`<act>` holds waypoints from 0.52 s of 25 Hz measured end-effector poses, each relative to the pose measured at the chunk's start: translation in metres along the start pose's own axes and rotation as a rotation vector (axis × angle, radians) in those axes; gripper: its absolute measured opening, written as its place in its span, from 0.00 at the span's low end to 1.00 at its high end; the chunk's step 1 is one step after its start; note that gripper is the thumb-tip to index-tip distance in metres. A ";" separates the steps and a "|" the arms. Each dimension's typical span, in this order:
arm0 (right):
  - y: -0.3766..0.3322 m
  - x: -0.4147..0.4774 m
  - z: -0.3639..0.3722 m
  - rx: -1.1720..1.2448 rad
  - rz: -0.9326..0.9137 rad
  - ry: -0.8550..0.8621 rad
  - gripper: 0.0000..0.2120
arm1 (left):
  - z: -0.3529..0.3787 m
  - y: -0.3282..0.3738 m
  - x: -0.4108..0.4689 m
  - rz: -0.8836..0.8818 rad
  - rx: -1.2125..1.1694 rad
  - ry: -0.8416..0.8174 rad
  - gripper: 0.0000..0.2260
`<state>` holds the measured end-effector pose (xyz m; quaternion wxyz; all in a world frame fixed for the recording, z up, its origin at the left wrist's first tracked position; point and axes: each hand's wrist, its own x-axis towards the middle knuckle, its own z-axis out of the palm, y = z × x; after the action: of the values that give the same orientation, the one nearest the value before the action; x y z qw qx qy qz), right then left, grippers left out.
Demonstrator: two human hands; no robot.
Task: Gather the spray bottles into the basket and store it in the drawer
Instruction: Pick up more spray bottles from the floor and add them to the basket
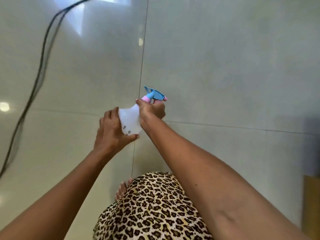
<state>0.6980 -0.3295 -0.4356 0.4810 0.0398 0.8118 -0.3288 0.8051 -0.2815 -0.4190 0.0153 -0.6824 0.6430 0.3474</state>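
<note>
A white translucent spray bottle (130, 118) with a pink collar and a blue trigger head is held out in front of me above the tiled floor. My left hand (112, 130) wraps its body from below and the left. My right hand (152, 110) grips its neck just under the blue head, which points up and to the right. No basket or drawer is in view.
Pale glossy floor tiles (225, 66) fill the view. A black cable (39, 75) runs along the left side. A leopard-print garment (152, 208) and bare toes (123, 187) are below. A brown wooden edge (311, 205) shows at the lower right.
</note>
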 end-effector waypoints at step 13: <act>-0.324 -0.296 -0.261 0.222 -0.529 -0.149 0.12 | -0.313 0.318 -0.150 0.379 -0.292 0.005 0.42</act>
<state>0.5360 -0.3582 0.0479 0.4295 -0.1453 0.7154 -0.5317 0.6746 -0.3528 0.0279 -0.1506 -0.5454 0.7025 0.4316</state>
